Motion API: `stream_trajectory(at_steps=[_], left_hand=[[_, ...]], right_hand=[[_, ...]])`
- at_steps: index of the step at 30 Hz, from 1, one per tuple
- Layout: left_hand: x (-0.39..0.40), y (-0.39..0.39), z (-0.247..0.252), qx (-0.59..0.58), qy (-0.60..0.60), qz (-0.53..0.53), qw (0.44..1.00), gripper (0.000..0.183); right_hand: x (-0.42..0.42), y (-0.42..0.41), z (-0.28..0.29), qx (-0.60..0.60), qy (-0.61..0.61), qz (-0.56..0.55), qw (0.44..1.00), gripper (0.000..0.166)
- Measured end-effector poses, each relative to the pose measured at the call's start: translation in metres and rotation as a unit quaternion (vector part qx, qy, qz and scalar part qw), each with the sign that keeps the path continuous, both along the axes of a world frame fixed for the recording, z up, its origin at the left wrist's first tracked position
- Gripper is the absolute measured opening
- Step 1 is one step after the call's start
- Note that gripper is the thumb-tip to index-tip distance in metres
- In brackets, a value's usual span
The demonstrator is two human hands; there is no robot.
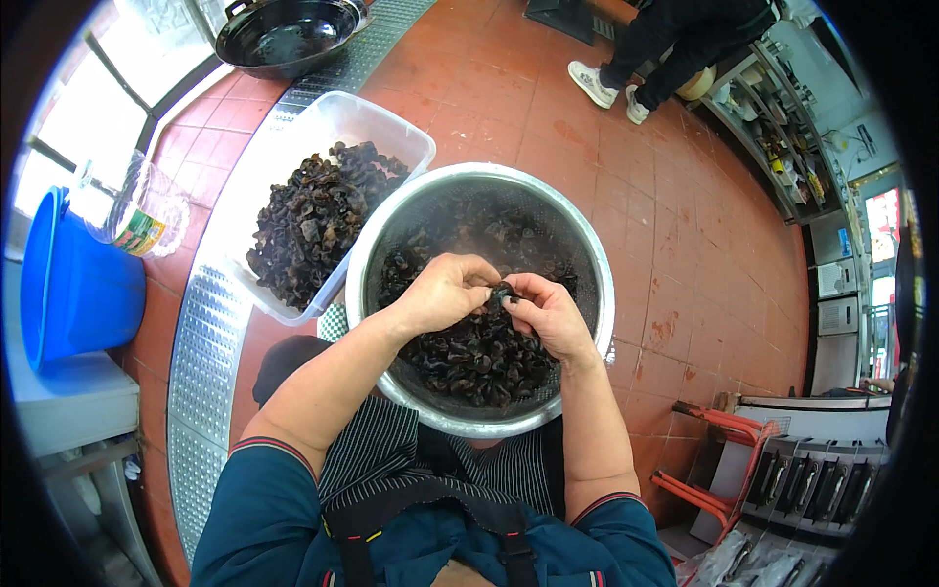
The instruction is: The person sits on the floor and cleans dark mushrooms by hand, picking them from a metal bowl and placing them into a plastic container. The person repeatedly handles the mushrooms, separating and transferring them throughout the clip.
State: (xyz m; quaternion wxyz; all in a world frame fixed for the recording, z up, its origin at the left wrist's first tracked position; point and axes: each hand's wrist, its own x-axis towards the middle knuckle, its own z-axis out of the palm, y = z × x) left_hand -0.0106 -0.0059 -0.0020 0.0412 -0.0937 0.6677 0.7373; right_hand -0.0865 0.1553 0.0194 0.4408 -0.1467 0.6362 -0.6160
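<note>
Both my hands meet above a large perforated metal colander (603,308) in front of my lap. Between the fingertips of my left hand (449,292) and my right hand (552,312) is a small dark piece of wood ear fungus (502,295), pinched from both sides. More wet black wood ear fungus (480,367) fills the colander's bottom, partly hidden under my hands and wrists. Against the colander's left side stands a clear plastic bin (422,139), with a heap of brownish-black wood ear fungus (312,220) inside.
A perforated metal drain cover (209,330) runs along the left over red floor tiles (704,279). Nearby are a blue bucket (88,286), a clear plastic bottle (147,213) and a black wok (290,37). Another person's legs (660,51) stand ahead. An orange-red metal frame (722,440) is at right.
</note>
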Motion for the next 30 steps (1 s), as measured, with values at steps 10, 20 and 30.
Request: stream_trajectory(at_steps=[10,20,30], left_hand=[[0.002,0.015,0.001,0.036,0.083,0.141,0.986,0.009],[0.000,0.005,0.000,0.149,0.068,0.185,0.969,0.012],[-0.004,0.014,-0.015,0.426,-0.143,0.048,0.892,0.034]], right_hand=[[0.002,-0.002,-0.016,-0.077,-0.018,-0.208,0.975,0.012],[-0.009,0.004,-0.015,-0.059,-0.087,-0.261,0.960,0.014],[0.016,-0.002,0.008,0.028,0.162,0.000,0.986,0.043]])
